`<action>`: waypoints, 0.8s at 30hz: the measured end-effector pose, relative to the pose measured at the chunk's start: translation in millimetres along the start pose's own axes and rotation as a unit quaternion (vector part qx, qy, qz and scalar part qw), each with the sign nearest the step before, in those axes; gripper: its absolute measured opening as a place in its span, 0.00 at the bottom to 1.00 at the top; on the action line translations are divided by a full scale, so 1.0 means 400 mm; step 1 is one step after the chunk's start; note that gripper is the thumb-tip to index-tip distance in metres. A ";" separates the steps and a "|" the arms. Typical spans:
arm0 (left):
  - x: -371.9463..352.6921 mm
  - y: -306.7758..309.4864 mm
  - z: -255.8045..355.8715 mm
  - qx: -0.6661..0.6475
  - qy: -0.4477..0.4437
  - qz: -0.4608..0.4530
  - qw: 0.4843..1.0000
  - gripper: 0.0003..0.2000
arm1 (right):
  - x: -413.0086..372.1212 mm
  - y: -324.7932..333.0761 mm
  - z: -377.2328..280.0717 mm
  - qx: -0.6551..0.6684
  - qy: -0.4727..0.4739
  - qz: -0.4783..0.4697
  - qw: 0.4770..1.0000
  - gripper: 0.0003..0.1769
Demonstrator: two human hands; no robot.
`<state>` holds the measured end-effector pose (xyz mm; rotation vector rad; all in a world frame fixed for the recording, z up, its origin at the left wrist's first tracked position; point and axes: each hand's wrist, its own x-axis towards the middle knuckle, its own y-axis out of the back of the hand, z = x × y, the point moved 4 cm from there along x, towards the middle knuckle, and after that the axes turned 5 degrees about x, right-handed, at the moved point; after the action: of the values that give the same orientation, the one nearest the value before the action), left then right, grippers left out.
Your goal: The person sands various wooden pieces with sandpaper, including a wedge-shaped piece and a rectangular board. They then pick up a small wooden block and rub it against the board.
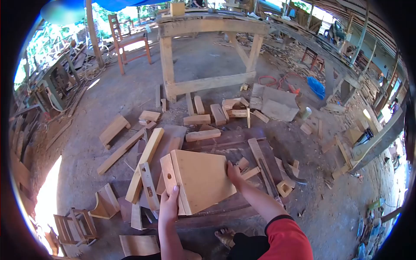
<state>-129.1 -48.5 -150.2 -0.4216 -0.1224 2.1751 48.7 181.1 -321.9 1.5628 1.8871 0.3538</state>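
Note:
A tapered, box-like wooden piece [206, 180] is held up in front of me, its broad smooth face turned upward. Along its left side runs a narrower board [170, 182] with a dark round hole. My left hand [169, 203] grips the lower left edge, thumb laid on the board. On the far right edge, my right hand [234, 174] is closed round the narrower end; some fingers are hidden behind it. Left of the piece lie a long pale beam [149, 158] and a slotted wooden strip [149, 186]. A dark brown panel [229, 145] lies beneath.
Several wood blocks [203, 135] lie on the ground ahead. A wooden workbench [212, 28] stands farther off, with a chair [130, 41] to its left. Small wooden frames [74, 227] sit at lower left. A flattened cardboard sheet [274, 102] and blue plastic [316, 88] lie right.

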 end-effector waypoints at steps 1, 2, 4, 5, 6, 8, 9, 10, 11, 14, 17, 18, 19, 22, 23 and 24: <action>-0.004 -0.010 0.001 0.000 0.002 -0.004 1.000 0.22 | 0.019 -0.012 0.013 -0.027 0.013 0.019 0.999 0.35; -0.006 -0.013 0.006 0.019 -0.009 0.003 1.000 0.22 | 0.016 -0.003 -0.007 0.000 0.036 0.025 0.999 0.36; -0.007 -0.010 0.005 0.040 -0.025 0.005 0.999 0.23 | -0.025 0.028 -0.096 0.037 0.112 0.035 0.992 0.34; -0.002 -0.008 0.000 0.042 -0.024 0.006 0.999 0.23 | -0.052 0.045 -0.151 0.073 0.190 0.047 0.978 0.32; 0.002 -0.005 -0.006 0.048 -0.020 0.012 0.999 0.23 | -0.072 0.043 -0.182 0.074 0.188 0.045 0.978 0.32; 0.005 0.001 -0.016 0.058 -0.010 0.022 0.998 0.23 | -0.126 0.009 -0.254 0.097 0.261 -0.061 0.959 0.25; 0.008 0.003 -0.019 0.061 0.002 0.029 0.998 0.24 | -0.167 0.017 -0.293 0.097 0.258 -0.064 0.959 0.25; 0.008 0.006 -0.022 0.065 0.015 0.037 0.997 0.24 | -0.225 0.034 -0.349 0.158 0.341 -0.079 0.923 0.23; 0.007 0.007 -0.019 0.067 0.018 0.040 0.997 0.24 | -0.264 0.044 -0.380 0.217 0.421 -0.091 0.876 0.23; 0.008 0.005 -0.010 0.046 0.019 0.007 0.999 0.25 | -0.261 0.064 -0.333 0.200 0.460 -0.102 0.859 0.22; 0.010 0.014 -0.016 0.095 0.033 0.059 0.993 0.25 | -0.205 0.067 -0.162 0.141 0.440 -0.067 0.884 0.22; 0.016 0.015 -0.016 0.074 0.023 0.049 0.996 0.25 | -0.182 0.053 -0.084 0.143 0.437 -0.062 0.886 0.22; 0.024 0.017 -0.018 0.051 0.014 0.041 0.998 0.25 | -0.146 0.039 0.003 0.132 0.358 -0.021 0.924 0.22; 0.038 0.023 -0.028 0.036 0.015 0.036 0.999 0.24 | -0.150 0.074 -0.028 0.097 0.184 -0.024 0.978 0.22; 0.035 0.023 -0.028 0.041 0.026 0.046 0.998 0.24 | -0.164 0.077 -0.045 0.074 0.089 -0.065 0.991 0.21; 0.035 0.023 -0.035 0.027 0.027 0.046 0.998 0.24 | -0.125 0.046 -0.036 0.073 0.128 -0.017 0.989 0.21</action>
<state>-139.0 -43.7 -169.0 -0.4638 -0.0145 2.2498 57.5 141.2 -285.1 1.6416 2.1763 0.4255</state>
